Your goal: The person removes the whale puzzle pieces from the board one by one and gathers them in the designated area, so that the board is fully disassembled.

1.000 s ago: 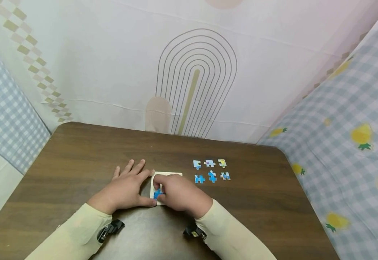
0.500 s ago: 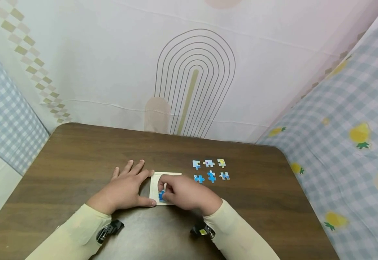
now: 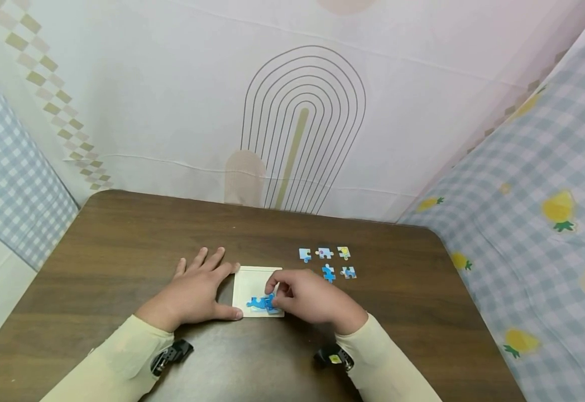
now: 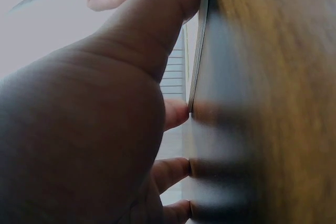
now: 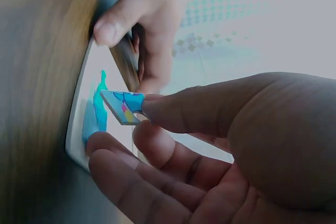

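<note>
A cream square puzzle board (image 3: 252, 279) lies on the table. My left hand (image 3: 197, 290) rests with fingers spread beside it; the index fingertip touches the upper left corner and the thumb (image 5: 107, 31) the lower left corner. My right hand (image 3: 310, 296) is over the board's right side. Between its thumb and fingers it pinches a tilted jigsaw piece (image 5: 122, 109), blue with pink and yellow marks, apart from the board surface in the right wrist view. Blue jigsaw pieces (image 3: 257, 303) show along the board's lower part; the right fingers partly hide that area.
Several loose jigsaw pieces lie right of the board, including a yellow-marked piece (image 3: 343, 253) and a blue piece (image 3: 328, 273). The brown table (image 3: 398, 312) meets a patterned cloth (image 3: 187, 111) at the back. Checked cloth (image 3: 503, 234) hangs on the right.
My right hand has shifted right across the board with a jigsaw piece, uncovering blue on the board. It now covers where the lower left loose piece lay. My left hand has stayed put.
</note>
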{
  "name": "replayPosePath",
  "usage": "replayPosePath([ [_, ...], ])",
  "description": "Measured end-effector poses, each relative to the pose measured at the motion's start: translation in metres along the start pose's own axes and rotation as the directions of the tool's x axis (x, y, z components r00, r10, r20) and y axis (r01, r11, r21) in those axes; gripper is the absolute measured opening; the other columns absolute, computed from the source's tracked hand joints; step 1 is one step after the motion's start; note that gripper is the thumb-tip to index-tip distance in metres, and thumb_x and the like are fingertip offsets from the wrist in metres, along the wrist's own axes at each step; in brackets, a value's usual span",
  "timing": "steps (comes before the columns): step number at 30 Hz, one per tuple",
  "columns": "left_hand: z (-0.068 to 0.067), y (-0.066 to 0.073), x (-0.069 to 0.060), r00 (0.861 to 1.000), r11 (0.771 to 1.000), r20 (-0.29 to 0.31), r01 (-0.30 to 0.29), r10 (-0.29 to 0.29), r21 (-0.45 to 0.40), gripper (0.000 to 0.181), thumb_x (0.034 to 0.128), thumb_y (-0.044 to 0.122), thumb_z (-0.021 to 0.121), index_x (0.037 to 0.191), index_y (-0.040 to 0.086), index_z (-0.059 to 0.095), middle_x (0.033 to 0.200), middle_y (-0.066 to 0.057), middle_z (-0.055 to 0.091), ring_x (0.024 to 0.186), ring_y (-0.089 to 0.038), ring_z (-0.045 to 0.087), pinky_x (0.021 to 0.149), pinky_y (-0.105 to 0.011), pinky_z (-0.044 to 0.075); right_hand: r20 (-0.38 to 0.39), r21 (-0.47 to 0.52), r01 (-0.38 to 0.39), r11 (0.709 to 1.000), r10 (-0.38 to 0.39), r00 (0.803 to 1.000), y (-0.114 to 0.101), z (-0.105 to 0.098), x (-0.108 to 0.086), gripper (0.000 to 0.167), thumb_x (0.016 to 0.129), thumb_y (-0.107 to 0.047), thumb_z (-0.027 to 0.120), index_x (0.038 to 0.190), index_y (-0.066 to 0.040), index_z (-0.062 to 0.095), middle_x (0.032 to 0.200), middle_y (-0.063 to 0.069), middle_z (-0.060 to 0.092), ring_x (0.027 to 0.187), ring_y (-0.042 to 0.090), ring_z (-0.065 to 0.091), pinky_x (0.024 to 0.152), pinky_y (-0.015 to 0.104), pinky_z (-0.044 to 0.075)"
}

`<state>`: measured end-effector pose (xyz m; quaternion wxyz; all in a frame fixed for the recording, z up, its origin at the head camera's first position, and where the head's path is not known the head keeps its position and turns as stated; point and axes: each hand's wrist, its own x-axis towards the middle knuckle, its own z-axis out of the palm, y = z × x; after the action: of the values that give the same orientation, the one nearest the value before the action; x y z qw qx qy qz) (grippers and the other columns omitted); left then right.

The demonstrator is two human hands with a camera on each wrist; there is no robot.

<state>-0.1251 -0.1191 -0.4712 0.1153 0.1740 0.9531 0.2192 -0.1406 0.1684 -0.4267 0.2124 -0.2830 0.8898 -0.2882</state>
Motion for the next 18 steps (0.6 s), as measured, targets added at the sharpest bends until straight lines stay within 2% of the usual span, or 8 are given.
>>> replayPosePath([
  [7, 0.0, -0.001, -0.001, 1.0, 1.0, 0.002, 0.002, -0.002, -0.004, 0.11, 0.0805, 0.084, 0.085, 0.169, 0.028, 0.053, 0.186, -0.022, 0.027, 0.171, -0.06, 0.017, 0.124, -0.092, 0.015, -0.054, 0.006, -0.051, 0.999, 0.051, 0.997, 0.022, -0.015, -0.015, 0.011, 0.103, -0.015, 0.082, 0.111, -0.017, 0.074, 0.086, -0.008, 0.068, 0.073, 0.006, 0.059, 0.07, 0.026, 0.053],
  [13, -0.001, -0.002, -0.002, 1.0, 1.0, 0.002, 0.0, 0.0, -0.006, 0.111, 0.0804, 0.085, 0.084, 0.17, 0.027, 0.052, 0.186, -0.021, 0.026, 0.171, -0.06, 0.016, 0.124, -0.092, 0.014, -0.103, -0.012, -0.111, 0.994, 0.109, 0.989, 0.041, -0.034, -0.024, 0.013, 0.102, -0.015, 0.084, 0.108, -0.017, 0.073, 0.085, -0.008, 0.069, 0.073, 0.009, 0.061, 0.069, 0.028, 0.052],
  [18, -0.002, -0.001, -0.002, 1.0, 1.0, 0.001, 0.002, -0.002, -0.005, 0.111, 0.0805, 0.084, 0.085, 0.17, 0.027, 0.053, 0.186, -0.022, 0.026, 0.171, -0.061, 0.016, 0.124, -0.093, 0.014, -0.087, 0.007, -0.146, 0.989, 0.146, 0.985, 0.052, -0.042, -0.027, 0.011, 0.102, -0.013, 0.082, 0.108, -0.017, 0.074, 0.085, -0.006, 0.07, 0.075, 0.011, 0.062, 0.069, 0.03, 0.052],
])
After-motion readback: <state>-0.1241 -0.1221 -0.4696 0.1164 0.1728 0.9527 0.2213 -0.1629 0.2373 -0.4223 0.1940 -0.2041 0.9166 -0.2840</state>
